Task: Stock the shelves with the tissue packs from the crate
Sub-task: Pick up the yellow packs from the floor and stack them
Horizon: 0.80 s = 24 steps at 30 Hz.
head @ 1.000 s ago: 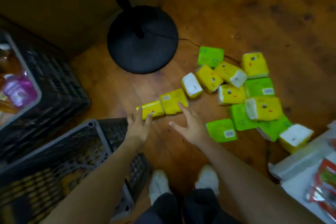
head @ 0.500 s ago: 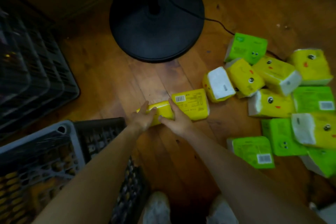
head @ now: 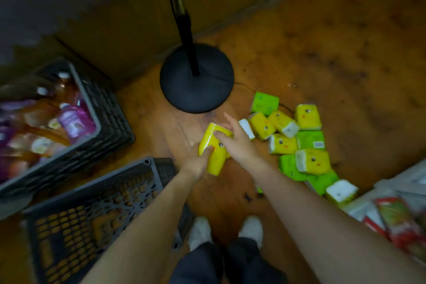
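Observation:
Two yellow tissue packs (head: 215, 147) are lifted off the wooden floor, pressed together between my hands. My left hand (head: 197, 161) grips them from the left, thumb over the front. My right hand (head: 237, 143) holds them from the right, thumb curled onto the top pack and index finger pointing up. A heap of yellow and green tissue packs (head: 297, 145) lies on the floor to the right. An empty dark crate (head: 96, 205) sits at lower left, beside my left forearm.
A black round stand base (head: 197, 90) with its pole rises just beyond my hands. A second dark crate (head: 76, 127) holding bottles and purple packets stands at left. Red snack packets (head: 401, 221) lie on a white surface at lower right. My white shoes (head: 226, 230) are below.
Both hands reached the two yellow packs on the floor, closed on them, and have now raised them together. The camera has pulled back and up.

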Available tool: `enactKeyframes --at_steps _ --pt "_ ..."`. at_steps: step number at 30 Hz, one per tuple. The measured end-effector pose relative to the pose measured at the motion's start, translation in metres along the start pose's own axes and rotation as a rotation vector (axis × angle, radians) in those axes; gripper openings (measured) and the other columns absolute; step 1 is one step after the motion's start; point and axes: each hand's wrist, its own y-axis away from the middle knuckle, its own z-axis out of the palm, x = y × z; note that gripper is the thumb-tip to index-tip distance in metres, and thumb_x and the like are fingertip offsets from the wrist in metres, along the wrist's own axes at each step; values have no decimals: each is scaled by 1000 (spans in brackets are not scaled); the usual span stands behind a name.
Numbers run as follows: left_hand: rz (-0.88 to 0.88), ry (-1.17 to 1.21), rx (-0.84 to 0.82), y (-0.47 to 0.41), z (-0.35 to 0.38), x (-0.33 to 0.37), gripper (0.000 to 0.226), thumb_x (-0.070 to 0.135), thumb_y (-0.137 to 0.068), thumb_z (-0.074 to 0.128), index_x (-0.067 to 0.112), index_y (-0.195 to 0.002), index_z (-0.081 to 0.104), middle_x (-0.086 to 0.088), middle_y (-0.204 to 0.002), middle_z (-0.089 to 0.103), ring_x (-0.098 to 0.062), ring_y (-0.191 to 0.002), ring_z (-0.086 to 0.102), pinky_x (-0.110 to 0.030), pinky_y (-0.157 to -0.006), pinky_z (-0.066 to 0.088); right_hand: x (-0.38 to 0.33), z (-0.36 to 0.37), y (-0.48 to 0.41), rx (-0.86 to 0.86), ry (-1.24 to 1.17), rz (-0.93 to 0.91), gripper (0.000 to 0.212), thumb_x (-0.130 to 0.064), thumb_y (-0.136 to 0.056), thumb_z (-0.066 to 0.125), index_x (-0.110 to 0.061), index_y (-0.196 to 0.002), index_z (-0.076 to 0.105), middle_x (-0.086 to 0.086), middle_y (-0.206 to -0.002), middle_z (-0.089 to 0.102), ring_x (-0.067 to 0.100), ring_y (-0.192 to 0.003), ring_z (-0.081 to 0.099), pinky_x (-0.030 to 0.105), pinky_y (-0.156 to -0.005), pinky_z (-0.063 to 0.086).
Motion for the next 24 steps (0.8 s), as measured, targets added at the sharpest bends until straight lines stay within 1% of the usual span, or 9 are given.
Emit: enactKeyframes --at_steps 4,7,10,12,13,15,17,20,24 --pt "109 92 -77 129 -36 84 49 44 -96 41 16 -136 44 -10 -132 53 -28 -117 54 -31 -92 45 -123 -45 77 46 51 -105 52 -14 -90 55 -19 -139 39 9 -125 54 16 -98 50 42 -98 42" --pt "141 169 -151 224 -71 137 54 53 -96 30 15 -128 51 -4 -124 56 -22 -113 56 -34 -100 44 -203 -71 139 75 78 -150 42 -18 -95 46 -20 -137 41 3 -122 55 12 -104 50 27 -95 38" --pt "265 184 -259 293 -104 163 60 53 -97 20 10 -96 61 -1 -64 70 -8 -51 65 -18 -46 51 -260 -84 193 92 124 -201 40 -27 -96 40 -29 -136 42 1 -131 55 17 -117 51 27 -99 38" --pt "315 146 -276 326 -118 172 66 57 -96 20 5 -95 61 2 -43 62 -7 -35 58 -16 -32 43 -285 -88 226 118 145 -241 40 -27 -97 39 -29 -137 41 4 -133 54 21 -122 49 31 -103 37" --pt "326 128 -273 338 -123 174 72 67 -91 25 5 -99 61 -1 -51 66 -8 -42 62 -19 -39 50 -293 -89 244 134 158 -261 41 -25 -97 39 -26 -138 40 6 -135 52 21 -124 48 30 -103 36" --pt "382 107 -278 349 -127 169 104 93 -60 41 14 -128 54 -12 -102 71 -20 -83 71 -39 -74 59 -302 -87 281 172 183 -322 44 -19 -96 43 -20 -140 37 8 -134 51 22 -124 48 31 -103 36" --pt "445 -22 -190 366 -133 157 112 93 -54 46 36 -147 20 -14 -143 44 -33 -120 52 -48 -99 44 -303 -83 316 215 192 -394 51 -13 -91 51 -18 -140 37 8 -133 52 21 -123 49 32 -104 37" --pt "636 -205 -112 409 -139 138 80 67 -84 44 48 -145 -5 -16 -144 40 -38 -123 47 -44 -95 45 -296 -78 362 289 191 -429 58 -9 -87 56 -15 -141 35 8 -137 48 18 -127 45 22 -102 32" --pt "788 -320 -216 437 -130 122 77 54 -89 49 51 -142 -7 -11 -142 45 -35 -119 52 -45 -94 48 -285 -86 411 380 201 -419 65 -11 -86 55 -19 -145 28 3 -147 33 14 -136 31 22 -106 25"
